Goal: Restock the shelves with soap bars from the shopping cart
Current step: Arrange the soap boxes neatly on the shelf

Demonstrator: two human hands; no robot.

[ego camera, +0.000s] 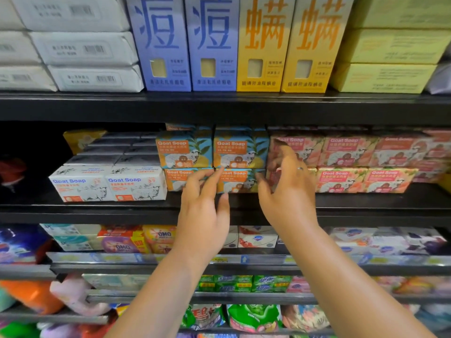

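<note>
Head view: middle shelf [97, 211] across centre frame, Goat Soap boxes [240, 152] stacked two high, labels outward for facing. My left grip [202, 211] and right grip [290, 191] are spread, empty, flanking the lower box, probably squaring it. Cart not visible.

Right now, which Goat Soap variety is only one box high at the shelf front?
The white Goat Soap boxes, at the left: a single layer in front. The blue-orange Goat Soap boxes and pink Goat Soap boxes stand two high.
</note>
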